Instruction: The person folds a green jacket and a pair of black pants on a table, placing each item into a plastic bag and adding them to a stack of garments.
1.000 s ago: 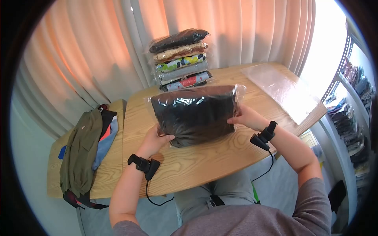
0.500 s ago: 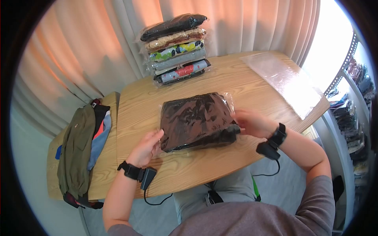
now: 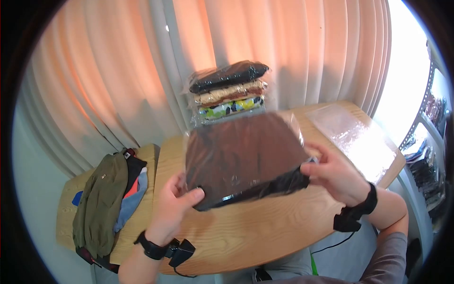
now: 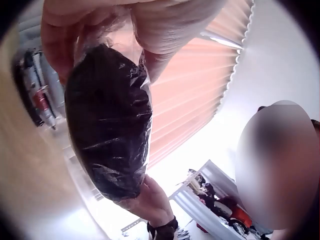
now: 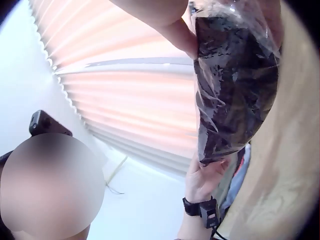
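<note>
As the left grip and right grip pinch opposite ends of the flattish, brown-and-black, clear-plastic-wrapped bundle, even pressure should best prevent sagging.

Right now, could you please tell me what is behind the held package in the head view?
A stack of plastic-wrapped bundles, upper layers showing; the held package covers the lower part there.

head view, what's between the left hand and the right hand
A plastic-bagged brown and black garment spans the stretch from left hand to right hand, as the head view shows.
</note>
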`<state>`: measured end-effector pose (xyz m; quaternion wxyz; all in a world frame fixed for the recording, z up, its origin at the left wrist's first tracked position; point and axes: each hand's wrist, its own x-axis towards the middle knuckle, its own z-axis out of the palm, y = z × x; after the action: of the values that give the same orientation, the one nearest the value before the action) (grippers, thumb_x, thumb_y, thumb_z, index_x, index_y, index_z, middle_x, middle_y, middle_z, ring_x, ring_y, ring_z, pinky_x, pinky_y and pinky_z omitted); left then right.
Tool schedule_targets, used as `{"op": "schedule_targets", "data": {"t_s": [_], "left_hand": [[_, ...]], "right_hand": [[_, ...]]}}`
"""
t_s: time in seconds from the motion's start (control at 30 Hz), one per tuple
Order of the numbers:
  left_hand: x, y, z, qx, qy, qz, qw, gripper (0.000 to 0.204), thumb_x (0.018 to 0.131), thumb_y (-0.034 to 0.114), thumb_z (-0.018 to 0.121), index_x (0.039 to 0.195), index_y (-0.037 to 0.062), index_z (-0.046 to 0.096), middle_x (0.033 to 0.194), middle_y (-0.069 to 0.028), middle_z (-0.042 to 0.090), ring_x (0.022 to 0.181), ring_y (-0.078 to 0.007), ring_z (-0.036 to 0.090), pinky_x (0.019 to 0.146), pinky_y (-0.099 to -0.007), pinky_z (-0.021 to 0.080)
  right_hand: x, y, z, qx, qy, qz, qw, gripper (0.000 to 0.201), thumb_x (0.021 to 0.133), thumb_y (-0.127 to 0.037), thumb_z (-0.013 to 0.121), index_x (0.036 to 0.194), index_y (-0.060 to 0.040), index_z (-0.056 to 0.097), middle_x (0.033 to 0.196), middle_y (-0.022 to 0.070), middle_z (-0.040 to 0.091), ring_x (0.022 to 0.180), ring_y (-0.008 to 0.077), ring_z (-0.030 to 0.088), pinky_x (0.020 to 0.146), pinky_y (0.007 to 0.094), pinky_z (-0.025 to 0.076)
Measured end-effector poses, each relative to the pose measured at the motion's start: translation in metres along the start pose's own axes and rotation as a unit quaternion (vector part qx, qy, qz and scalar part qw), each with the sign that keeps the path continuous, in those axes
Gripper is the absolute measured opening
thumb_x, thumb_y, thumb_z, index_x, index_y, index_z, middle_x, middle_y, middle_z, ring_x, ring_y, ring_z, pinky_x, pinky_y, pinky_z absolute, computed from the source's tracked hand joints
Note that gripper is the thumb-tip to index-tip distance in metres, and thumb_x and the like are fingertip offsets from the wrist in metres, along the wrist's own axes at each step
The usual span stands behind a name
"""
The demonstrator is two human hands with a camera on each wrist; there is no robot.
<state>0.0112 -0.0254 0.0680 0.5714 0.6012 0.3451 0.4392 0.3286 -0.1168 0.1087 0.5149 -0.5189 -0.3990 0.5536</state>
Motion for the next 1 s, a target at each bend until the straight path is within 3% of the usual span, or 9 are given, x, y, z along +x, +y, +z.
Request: {"op": "schedule_targets", "data": {"t_s": [0.1,0.23,0.4,0.47,0.53,0.63,0.87,0.93,1.0], "left_hand": [[0.036,0.066,0.014,-0.049,-0.008,0.092,0.994,0.051,0.084,0.013,0.066,0.127,-0.0047,0.044,0.119,-0.0070,0.056,0.109,-0.0142,0.053,0.096,-0.0298,0.040],[0.114,0.113,-0.003,-0.024,0.025,0.118,0.992,0.030,0.088,0.030,0.064,0.108,0.0095,0.059,0.102,0.0016,0.064,0.086,-0.0062,0.057,0.074,-0.0229,0.044],[0.235,0.133,-0.028,-0.037,0.045,0.123,0.991,0.025,0.090,0.038,0.059,0.103,0.0171,0.063,0.089,0.0056,0.064,0.079,-0.0080,0.053,0.075,-0.0268,0.041],[0.263,0.123,-0.029,-0.059,0.070,0.113,0.989,0.025,0.089,0.038,0.059,0.103,0.0174,0.063,0.090,0.0042,0.064,0.080,-0.0085,0.052,0.077,-0.0273,0.041],[0.279,0.106,-0.023,0.022,0.057,0.085,0.994,0.035,0.087,0.032,0.064,0.114,0.0119,0.059,0.103,-0.0018,0.062,0.095,-0.0114,0.053,0.085,-0.0283,0.042],[0.296,0.071,-0.026,0.200,0.039,0.203,0.958,0.056,0.082,0.017,0.069,0.130,0.0016,0.044,0.126,-0.0114,0.053,0.115,-0.0186,0.050,0.095,-0.0304,0.041],[0.327,0.045,-0.029,0.162,0.068,0.247,0.953,0.060,0.082,0.008,0.067,0.134,-0.0045,0.037,0.130,-0.0156,0.051,0.119,-0.0226,0.049,0.101,-0.0319,0.038],[0.327,0.042,-0.031,0.187,0.097,0.241,0.947,0.062,0.082,0.008,0.068,0.134,-0.0045,0.037,0.129,-0.0165,0.051,0.121,-0.0232,0.048,0.102,-0.0323,0.038],[0.331,0.032,-0.036,0.226,0.138,0.300,0.916,0.076,0.080,0.014,0.071,0.140,-0.0033,0.028,0.131,-0.0198,0.048,0.123,-0.0259,0.046,0.103,-0.0327,0.036]], "right_hand": [[0.029,-0.052,0.003,-0.024,0.031,-0.150,0.988,0.069,0.083,-0.023,0.069,0.136,-0.0001,0.032,0.107,0.0033,0.059,0.097,0.0095,0.055,0.081,0.0273,0.044],[0.085,-0.125,0.015,-0.065,0.040,-0.326,0.942,0.043,0.082,-0.037,0.068,0.110,-0.0056,0.057,0.097,-0.0008,0.062,0.088,0.0082,0.056,0.079,0.0259,0.043],[0.207,-0.181,0.003,-0.025,0.005,-0.309,0.951,0.033,0.084,-0.037,0.067,0.094,-0.0057,0.064,0.085,0.0045,0.066,0.070,0.0118,0.060,0.067,0.0258,0.048],[0.257,-0.179,-0.006,-0.022,0.007,-0.274,0.961,0.037,0.086,-0.039,0.064,0.103,-0.0066,0.064,0.089,0.0054,0.066,0.070,0.0115,0.063,0.069,0.0280,0.053],[0.287,-0.172,-0.006,-0.176,0.086,-0.176,0.965,0.051,0.082,-0.041,0.068,0.116,-0.0047,0.057,0.099,0.0092,0.063,0.081,0.0160,0.063,0.073,0.0295,0.052],[0.304,-0.141,-0.007,-0.268,0.072,-0.312,0.909,0.079,0.078,-0.033,0.073,0.139,-0.0039,0.032,0.123,0.0182,0.052,0.110,0.0259,0.053,0.082,0.0334,0.049],[0.344,-0.112,-0.010,-0.312,0.215,-0.397,0.836,0.075,0.079,-0.035,0.070,0.137,-0.0037,0.034,0.120,0.0234,0.056,0.109,0.0348,0.056,0.094,0.0394,0.044],[0.307,-0.112,0.007,-0.331,0.240,-0.318,0.855,0.073,0.079,-0.034,0.068,0.137,-0.0051,0.034,0.121,0.0230,0.054,0.114,0.0354,0.052,0.096,0.0407,0.041],[0.294,-0.097,0.014,-0.403,0.347,-0.462,0.710,0.073,0.077,-0.031,0.069,0.137,-0.0061,0.035,0.127,0.0228,0.049,0.121,0.0365,0.044,0.100,0.0432,0.036]]}}
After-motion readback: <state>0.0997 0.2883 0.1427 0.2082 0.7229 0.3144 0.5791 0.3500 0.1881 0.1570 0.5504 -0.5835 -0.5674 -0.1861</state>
